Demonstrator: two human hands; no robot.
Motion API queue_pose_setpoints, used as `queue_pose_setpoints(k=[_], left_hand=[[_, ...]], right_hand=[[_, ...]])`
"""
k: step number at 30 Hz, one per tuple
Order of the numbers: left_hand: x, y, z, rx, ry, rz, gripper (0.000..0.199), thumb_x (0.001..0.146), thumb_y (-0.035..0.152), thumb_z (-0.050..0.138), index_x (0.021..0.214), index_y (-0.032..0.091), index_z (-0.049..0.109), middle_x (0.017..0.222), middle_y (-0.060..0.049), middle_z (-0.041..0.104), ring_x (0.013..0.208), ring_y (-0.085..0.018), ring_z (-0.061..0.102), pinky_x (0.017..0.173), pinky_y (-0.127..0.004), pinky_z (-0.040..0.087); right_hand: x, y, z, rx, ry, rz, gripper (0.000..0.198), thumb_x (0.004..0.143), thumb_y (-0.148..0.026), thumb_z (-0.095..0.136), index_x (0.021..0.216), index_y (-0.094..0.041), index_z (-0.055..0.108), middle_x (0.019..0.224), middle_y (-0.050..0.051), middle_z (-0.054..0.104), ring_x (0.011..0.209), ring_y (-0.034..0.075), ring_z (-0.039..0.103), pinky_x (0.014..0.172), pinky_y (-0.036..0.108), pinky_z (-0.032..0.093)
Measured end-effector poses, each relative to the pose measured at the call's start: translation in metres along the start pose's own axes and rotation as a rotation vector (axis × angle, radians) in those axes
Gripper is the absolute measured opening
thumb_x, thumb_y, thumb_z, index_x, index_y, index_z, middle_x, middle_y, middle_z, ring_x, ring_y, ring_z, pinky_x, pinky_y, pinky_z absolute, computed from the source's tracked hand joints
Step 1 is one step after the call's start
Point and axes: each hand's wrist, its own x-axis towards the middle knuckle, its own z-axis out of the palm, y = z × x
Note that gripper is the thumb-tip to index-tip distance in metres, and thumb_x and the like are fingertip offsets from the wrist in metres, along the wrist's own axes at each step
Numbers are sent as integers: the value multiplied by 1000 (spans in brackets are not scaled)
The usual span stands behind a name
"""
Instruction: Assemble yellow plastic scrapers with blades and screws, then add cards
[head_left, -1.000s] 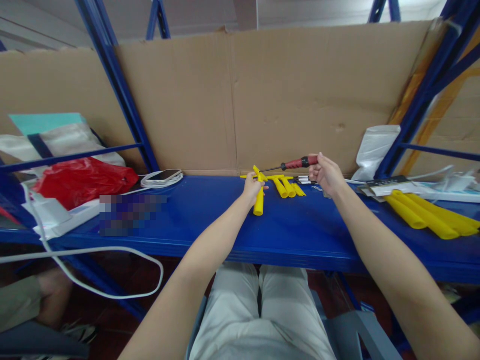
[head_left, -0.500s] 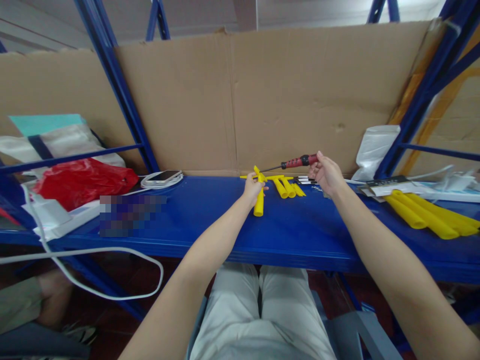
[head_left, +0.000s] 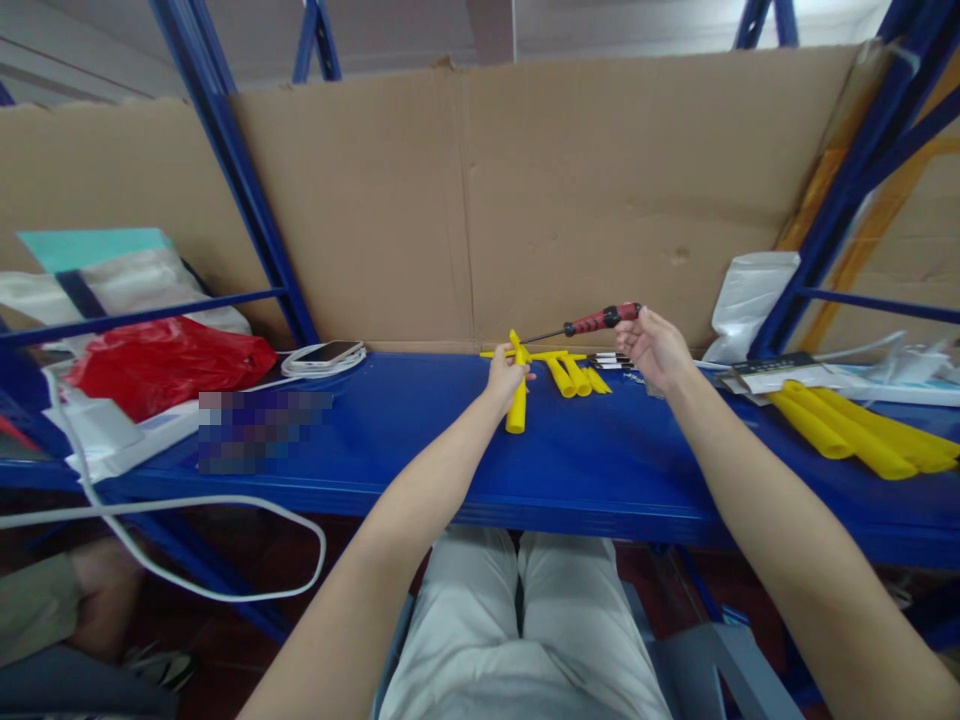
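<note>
Yellow, the tubular piece at mid-frame is gripped by the curled fingers of the left hand, and the red screwdriver is pinched at its handle's end by the right hand, right of centre. Screwdriving is judged unfinished; how much is left cannot be told.

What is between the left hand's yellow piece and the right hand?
In the head view, a red-handled screwdriver spans that stretch; below it, yellow pieces lie on the blue table.

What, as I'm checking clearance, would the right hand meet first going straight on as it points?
Beyond the red-handled screwdriver it holds, the right hand would probably meet the cardboard panel first, though depth is unclear.
</note>
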Motion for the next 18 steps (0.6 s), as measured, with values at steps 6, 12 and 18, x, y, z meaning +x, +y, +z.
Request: queue_pose_setpoints(k=[6, 12, 18], left_hand=[[0, -1, -1, -5, -6, -2, 46, 74, -4, 47, 110, 24, 40, 92, 0, 60, 50, -6, 57, 40, -14, 38], [0, 0, -1, -11, -19, 2, 44, 74, -4, 46, 108, 24, 40, 92, 0, 60, 48, -5, 55, 39, -13, 36], [1, 0, -1, -4, 1, -3, 45, 73, -5, 47, 107, 24, 41, 94, 1, 60, 49, -5, 56, 40, -14, 37]], right_hand=[[2, 3, -2, -36, 37, -36, 31, 77, -44, 63, 70, -20, 43, 51, -6, 52, 41, 6, 49, 43, 17, 42], [6, 6, -5, -43, 88, -3, 33, 75, -44, 64, 68, -21, 42, 46, -6, 45, 37, 7, 45, 37, 19, 38], [2, 6, -4, -77, 50, 6, 29, 78, -48, 59, 79, -20, 53, 44, -6, 45, 34, 7, 41, 35, 19, 36]])
